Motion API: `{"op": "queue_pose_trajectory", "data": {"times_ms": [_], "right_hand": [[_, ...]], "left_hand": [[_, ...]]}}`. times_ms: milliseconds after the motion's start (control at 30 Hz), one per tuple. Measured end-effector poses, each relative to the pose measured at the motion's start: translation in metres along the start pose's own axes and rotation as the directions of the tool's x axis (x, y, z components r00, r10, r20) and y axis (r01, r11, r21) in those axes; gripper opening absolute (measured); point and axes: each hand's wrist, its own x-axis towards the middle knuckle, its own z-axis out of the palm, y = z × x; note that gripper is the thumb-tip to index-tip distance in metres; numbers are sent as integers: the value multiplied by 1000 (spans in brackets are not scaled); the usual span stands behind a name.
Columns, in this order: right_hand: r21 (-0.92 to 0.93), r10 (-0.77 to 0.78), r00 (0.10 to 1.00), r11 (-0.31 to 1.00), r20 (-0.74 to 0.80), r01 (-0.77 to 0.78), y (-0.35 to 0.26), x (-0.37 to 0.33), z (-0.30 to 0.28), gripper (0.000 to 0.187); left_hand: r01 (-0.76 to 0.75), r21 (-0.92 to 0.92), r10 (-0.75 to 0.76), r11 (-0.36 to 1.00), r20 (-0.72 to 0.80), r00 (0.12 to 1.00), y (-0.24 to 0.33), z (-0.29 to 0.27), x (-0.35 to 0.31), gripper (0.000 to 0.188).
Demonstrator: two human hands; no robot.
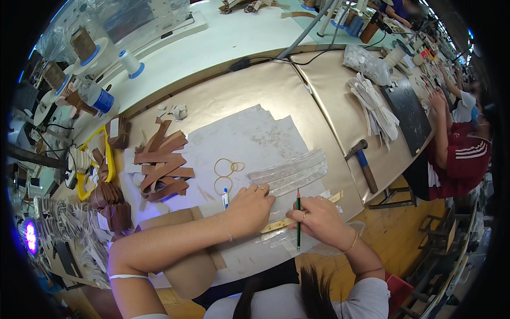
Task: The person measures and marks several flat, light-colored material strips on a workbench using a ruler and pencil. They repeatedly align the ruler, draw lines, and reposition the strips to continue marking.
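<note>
Head view: the left hand [249, 209] is palm-down, fingers bent and close together, fingertips at the near edge of some pale grey strips [289, 173]; cannot tell if it grips anything. The right hand [321, 220] pinches a dark green pencil [298, 234] between thumb and fingers, reddish end pointing away from the person. A yellow ruler [276, 225] lies slantwise, partly under the right hand, its left end near the left wrist. Strips lie side by side on a grey sheet [212, 138] just beyond both hands; more pale strip material shows on the near side of the ruler. All of it sits on a gold-coloured tabletop [255, 85].

Left of the strips: thin yellow rings [223, 158], and a white-and-blue pen [225, 198] just beside the left hand. Further left, a loose pile of brown strips [164, 165], then a yellow basket [110, 159]. A hammer [363, 165] with blue on its handle lies to the right. Past it, a white strip bundle [374, 106] beside a black board [406, 114]. Far right, another person in a red top [470, 154].
</note>
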Motion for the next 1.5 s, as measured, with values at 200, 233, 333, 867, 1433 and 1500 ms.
{"op": "queue_pose_trajectory", "data": {"times_ms": [200,233,333,867,1433,1500], "right_hand": [[-58,-141,984,989,-110,136,5,10,-10,15],[-64,-158,980,987,-122,151,6,11,-9,15],[-73,-193,971,980,-142,184,9,11,-7,15],[-10,123,973,992,-195,-127,59,6,-13,33],[34,-96,993,995,-74,99,56,51,26,28],[22,-77,995,997,-66,78,57,46,26,28]], "left_hand": [[-9,-21,8,1000,-15,1000,1,-2,-1,32],[-9,-19,8,1000,-11,1000,1,-3,-1,33],[-7,-15,7,1000,-3,1000,2,-4,0,33],[-113,375,34,920,209,977,45,-32,-35,30],[-118,296,115,948,27,993,48,3,-45,44],[-137,293,139,946,16,990,45,9,-41,44]]}}
